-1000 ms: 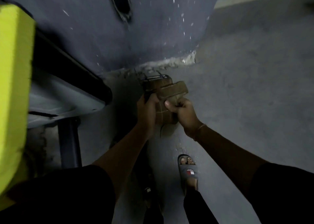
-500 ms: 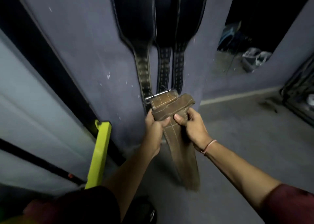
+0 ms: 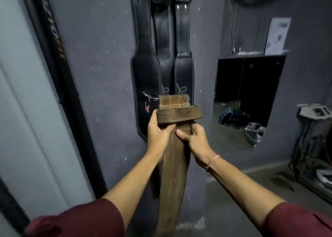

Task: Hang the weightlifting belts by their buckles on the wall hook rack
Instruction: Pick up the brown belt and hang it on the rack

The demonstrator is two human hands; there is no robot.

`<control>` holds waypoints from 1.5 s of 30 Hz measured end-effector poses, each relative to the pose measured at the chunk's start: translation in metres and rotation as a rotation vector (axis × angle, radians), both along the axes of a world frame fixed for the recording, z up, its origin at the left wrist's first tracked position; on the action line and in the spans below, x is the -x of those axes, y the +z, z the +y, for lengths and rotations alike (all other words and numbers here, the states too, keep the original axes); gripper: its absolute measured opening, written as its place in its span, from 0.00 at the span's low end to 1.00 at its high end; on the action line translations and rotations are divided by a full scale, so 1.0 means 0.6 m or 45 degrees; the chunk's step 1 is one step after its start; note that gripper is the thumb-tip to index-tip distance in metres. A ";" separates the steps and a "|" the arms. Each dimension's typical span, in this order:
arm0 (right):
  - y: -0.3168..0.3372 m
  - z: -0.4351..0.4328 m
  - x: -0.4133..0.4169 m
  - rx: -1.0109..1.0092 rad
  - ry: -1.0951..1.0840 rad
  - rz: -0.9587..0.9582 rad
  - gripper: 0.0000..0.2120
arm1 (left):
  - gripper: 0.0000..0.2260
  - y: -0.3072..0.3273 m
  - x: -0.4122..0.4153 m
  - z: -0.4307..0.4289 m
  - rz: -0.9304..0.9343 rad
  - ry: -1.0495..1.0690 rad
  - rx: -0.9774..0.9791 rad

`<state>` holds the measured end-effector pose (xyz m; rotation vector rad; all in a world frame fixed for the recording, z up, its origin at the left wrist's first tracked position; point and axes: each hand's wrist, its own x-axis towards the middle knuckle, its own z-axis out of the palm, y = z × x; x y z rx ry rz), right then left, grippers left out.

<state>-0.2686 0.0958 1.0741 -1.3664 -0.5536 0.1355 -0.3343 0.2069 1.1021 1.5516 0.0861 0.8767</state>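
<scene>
At nine o'clock a door frame [image 3: 59, 85]. My left hand [image 3: 158, 134] and right hand [image 3: 195, 141] are both closed around the brown belt [image 3: 172, 173], held dead centre. Black belts [image 3: 161, 66] hang at twelve, behind it. Mirror [image 3: 246, 100] at two.

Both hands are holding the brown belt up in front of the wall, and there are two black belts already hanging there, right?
Not quite: the head view shows three black belts hanging there, not two. Left hand and right hand do both hold the brown belt.
</scene>
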 end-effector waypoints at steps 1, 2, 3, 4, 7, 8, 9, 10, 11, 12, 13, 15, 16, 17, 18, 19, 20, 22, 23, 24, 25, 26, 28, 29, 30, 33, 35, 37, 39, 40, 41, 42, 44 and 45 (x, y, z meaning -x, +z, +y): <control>0.031 0.008 0.003 -0.020 0.001 -0.040 0.12 | 0.22 0.024 0.005 0.002 -0.018 0.047 -0.061; 0.061 0.015 0.004 -0.042 0.011 -0.080 0.13 | 0.23 0.051 0.007 0.004 -0.058 0.103 -0.091; 0.088 0.021 0.006 -0.072 0.029 -0.111 0.12 | 0.23 0.080 0.008 0.006 -0.111 0.151 -0.097; 0.110 0.024 0.006 -0.107 0.048 -0.127 0.12 | 0.21 0.109 0.007 0.007 -0.160 0.188 -0.106; 0.152 0.023 0.012 -0.142 0.152 -0.140 0.13 | 0.18 0.191 0.007 0.007 -0.247 0.262 -0.223; 0.157 0.022 0.015 -0.138 0.220 -0.130 0.13 | 0.18 0.214 0.007 0.008 -0.265 0.281 -0.255; 0.159 0.020 0.017 -0.148 0.284 -0.102 0.12 | 0.18 0.234 0.009 0.009 -0.276 0.299 -0.276; 0.160 0.019 0.018 -0.169 0.329 -0.078 0.11 | 0.19 0.248 0.009 0.011 -0.287 0.315 -0.287; 0.164 0.018 0.018 -0.184 0.351 -0.070 0.11 | 0.19 0.259 0.010 0.012 -0.297 0.332 -0.296; 0.168 0.017 0.017 -0.180 0.366 -0.075 0.11 | 0.19 0.267 0.010 0.014 -0.311 0.346 -0.299; 0.173 0.017 0.017 -0.158 0.388 -0.080 0.11 | 0.19 0.274 0.010 0.016 -0.325 0.364 -0.292; 0.177 0.018 0.018 -0.095 0.436 -0.084 0.10 | 0.18 0.285 0.008 0.023 -0.352 0.400 -0.252; 0.176 0.019 0.018 -0.083 0.446 -0.086 0.11 | 0.19 0.289 0.006 0.029 -0.357 0.415 -0.233; 0.176 0.019 0.017 -0.074 0.449 -0.090 0.11 | 0.19 0.294 0.004 0.033 -0.354 0.425 -0.219; 0.174 0.018 0.016 -0.051 0.456 -0.096 0.11 | 0.19 0.298 0.003 0.037 -0.351 0.433 -0.200; 0.169 0.018 0.015 -0.012 0.474 -0.101 0.12 | 0.19 0.302 0.003 0.038 -0.354 0.444 -0.174; 0.161 0.019 0.013 0.037 0.495 -0.102 0.12 | 0.18 0.308 0.003 0.040 -0.365 0.451 -0.135; 0.143 0.019 0.009 0.092 0.519 -0.088 0.12 | 0.18 0.315 -0.001 0.048 -0.376 0.444 -0.056; 0.139 0.018 0.006 0.110 0.515 -0.085 0.12 | 0.18 0.315 -0.003 0.049 -0.366 0.433 -0.047; 0.139 0.017 0.003 0.135 0.521 -0.089 0.12 | 0.19 0.314 -0.006 0.051 -0.355 0.419 -0.058; 0.140 0.017 0.001 0.157 0.537 -0.085 0.13 | 0.19 0.314 -0.008 0.052 -0.334 0.411 -0.078; 0.143 0.017 0.001 0.165 0.552 -0.073 0.14 | 0.18 0.316 -0.011 0.054 -0.319 0.401 -0.082; 0.151 0.018 0.004 0.147 0.522 -0.082 0.14 | 0.18 0.325 -0.016 0.060 -0.320 0.368 -0.049; 0.159 0.019 0.006 0.114 0.488 -0.096 0.14 | 0.17 0.333 -0.017 0.060 -0.330 0.338 -0.042; 0.172 0.022 0.008 0.061 0.462 -0.106 0.13 | 0.17 0.343 -0.021 0.062 -0.346 0.304 -0.053; 0.236 0.036 0.010 -0.163 0.387 -0.130 0.13 | 0.18 0.362 -0.030 0.066 -0.326 0.233 -0.129; 0.276 0.047 0.007 -0.243 0.287 -0.191 0.13 | 0.17 0.363 -0.035 0.069 -0.267 0.206 -0.146; 0.298 0.053 0.008 -0.303 0.192 -0.234 0.14 | 0.16 0.357 -0.035 0.065 -0.197 0.185 -0.209; 0.322 0.056 0.011 -0.342 0.125 -0.280 0.15 | 0.15 0.340 -0.029 0.053 -0.177 0.256 -0.323; 0.337 0.057 0.011 -0.352 0.106 -0.294 0.15 | 0.15 0.327 -0.027 0.049 -0.175 0.297 -0.359; 0.352 0.058 0.010 -0.362 0.097 -0.299 0.14 | 0.16 0.313 -0.021 0.043 -0.172 0.310 -0.380; 0.367 0.059 0.008 -0.362 0.081 -0.299 0.13 | 0.17 0.297 -0.019 0.041 -0.166 0.313 -0.398; 0.389 0.059 0.006 -0.353 0.045 -0.295 0.10 | 0.18 0.269 -0.013 0.038 -0.173 0.364 -0.442; 0.393 0.059 0.006 -0.341 0.041 -0.298 0.08 | 0.18 0.260 -0.012 0.038 -0.186 0.417 -0.450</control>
